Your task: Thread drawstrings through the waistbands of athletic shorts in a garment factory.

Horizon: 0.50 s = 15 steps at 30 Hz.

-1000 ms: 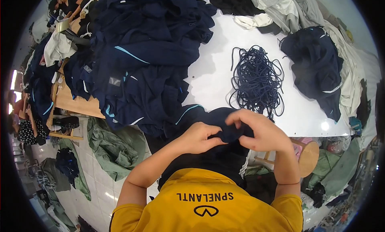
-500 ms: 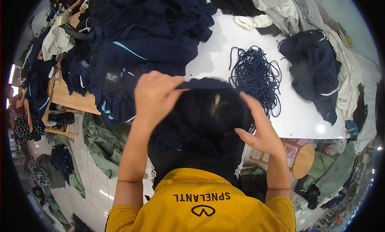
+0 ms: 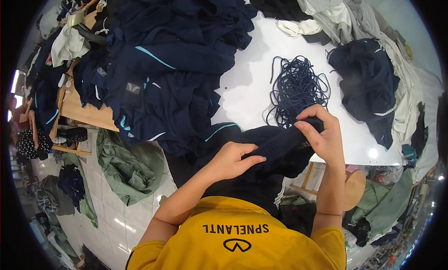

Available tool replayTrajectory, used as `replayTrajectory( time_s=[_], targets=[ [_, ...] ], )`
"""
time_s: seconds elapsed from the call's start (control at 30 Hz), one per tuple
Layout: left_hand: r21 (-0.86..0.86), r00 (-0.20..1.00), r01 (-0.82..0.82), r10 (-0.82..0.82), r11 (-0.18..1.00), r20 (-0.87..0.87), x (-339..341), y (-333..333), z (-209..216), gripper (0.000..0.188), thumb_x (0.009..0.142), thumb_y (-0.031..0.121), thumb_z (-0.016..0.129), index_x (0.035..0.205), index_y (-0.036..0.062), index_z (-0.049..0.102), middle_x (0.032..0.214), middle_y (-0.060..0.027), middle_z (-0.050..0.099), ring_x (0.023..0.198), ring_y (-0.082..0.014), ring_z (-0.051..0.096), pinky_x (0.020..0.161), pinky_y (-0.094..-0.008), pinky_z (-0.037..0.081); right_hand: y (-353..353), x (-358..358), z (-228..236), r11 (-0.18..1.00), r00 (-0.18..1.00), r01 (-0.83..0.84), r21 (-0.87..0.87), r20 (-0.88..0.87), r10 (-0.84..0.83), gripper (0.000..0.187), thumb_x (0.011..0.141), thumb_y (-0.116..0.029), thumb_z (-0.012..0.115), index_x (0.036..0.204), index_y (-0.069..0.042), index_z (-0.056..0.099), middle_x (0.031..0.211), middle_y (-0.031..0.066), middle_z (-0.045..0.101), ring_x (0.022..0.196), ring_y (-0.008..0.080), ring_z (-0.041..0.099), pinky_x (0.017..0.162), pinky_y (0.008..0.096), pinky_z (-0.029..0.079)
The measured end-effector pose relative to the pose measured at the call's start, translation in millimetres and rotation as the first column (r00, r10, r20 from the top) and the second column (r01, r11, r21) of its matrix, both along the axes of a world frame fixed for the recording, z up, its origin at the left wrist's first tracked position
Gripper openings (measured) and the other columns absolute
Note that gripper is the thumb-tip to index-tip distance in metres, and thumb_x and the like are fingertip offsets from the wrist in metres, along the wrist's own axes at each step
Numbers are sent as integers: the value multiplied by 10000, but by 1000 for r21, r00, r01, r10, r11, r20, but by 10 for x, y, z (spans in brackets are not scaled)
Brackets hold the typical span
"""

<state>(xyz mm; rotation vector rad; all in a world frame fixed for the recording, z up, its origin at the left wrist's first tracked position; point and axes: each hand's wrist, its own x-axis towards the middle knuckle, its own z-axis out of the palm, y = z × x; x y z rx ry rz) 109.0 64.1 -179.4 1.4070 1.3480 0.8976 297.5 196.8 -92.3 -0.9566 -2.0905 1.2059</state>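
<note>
A dark navy garment (image 3: 280, 151) with light-blue piping is stretched slantwise between my hands at the near table edge, its lower part hanging over my lap. My left hand (image 3: 233, 161) pinches the band-like edge near its middle, thumb and fingers closed on the cloth. Farther right and a little higher, my right hand (image 3: 325, 137) grips the band's other end between thumb and fingertips. Just beyond that hand lies a tangled heap of navy cords (image 3: 298, 85) on the white table (image 3: 242, 78).
A tall pile of navy garments (image 3: 177, 27) covers the table's left side. Another navy garment (image 3: 366, 78) lies at the right, beside cream and grey cloth (image 3: 410, 90). Green cloth (image 3: 126, 165) rests on the tiled floor, and a wooden stool (image 3: 354, 190) stands at the right.
My left hand has moved right and nearer to me. The right hand, fingers spread before, has risen and closed on the band. The garment's opening has gone from spread wide to drawn flat.
</note>
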Motion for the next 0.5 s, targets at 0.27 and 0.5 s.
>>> replayTrajectory(
  time_s=[0.27,0.5],
  targets=[
    [104,995,-90,86,991,44,-26,-86,-3,253,822,207,700,916,-22,648,725,-171,626,575,-265,584,557,-293,439,24,33,34,968,968,-234,90,118,223,245,717,-75,765,856,-3,576,776,87,607,656,183,566,631,263,461],
    [41,986,-76,69,996,151,-158,-67,74,355,795,241,736,1022,-19,649,763,-181,651,593,-133,589,574,-264,455,-46,158,130,993,981,15,120,192,-38,228,743,-88,747,792,-14,538,597,42,516,552,86,468,501,234,380]
  ],
)
